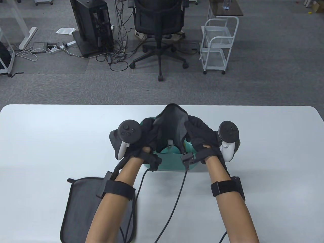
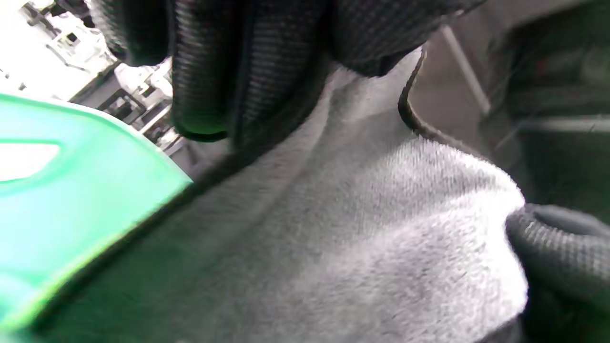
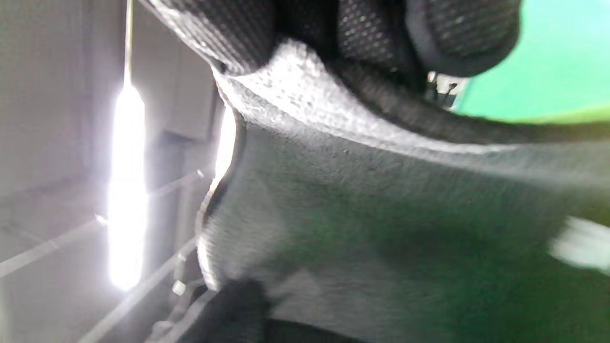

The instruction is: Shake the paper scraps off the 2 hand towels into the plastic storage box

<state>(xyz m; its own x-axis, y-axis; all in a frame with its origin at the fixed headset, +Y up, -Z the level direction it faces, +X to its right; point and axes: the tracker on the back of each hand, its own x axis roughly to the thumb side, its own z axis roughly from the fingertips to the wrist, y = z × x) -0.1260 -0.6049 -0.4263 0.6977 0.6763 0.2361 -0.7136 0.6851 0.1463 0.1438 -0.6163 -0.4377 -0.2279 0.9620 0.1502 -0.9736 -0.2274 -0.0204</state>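
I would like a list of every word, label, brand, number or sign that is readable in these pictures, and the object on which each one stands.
No text can be read in any view.
Towel held by both hands: a small pale tag, too small to read.
Towel on the table: no print visible.
Green storage box: no label visible.
Trackers on the hands: only unmarked buttons.
White paper on the floor: too far to read.

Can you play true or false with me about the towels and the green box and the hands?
1. Both hands hold one grey towel over the green box. True.
2. The second towel lies inside the box. False: it lies flat on the table, near the left forearm.
3. The left hand is empty. False: it grips the towel.
4. The right hand grips the towel too. True.
5. The box is red. False: green.
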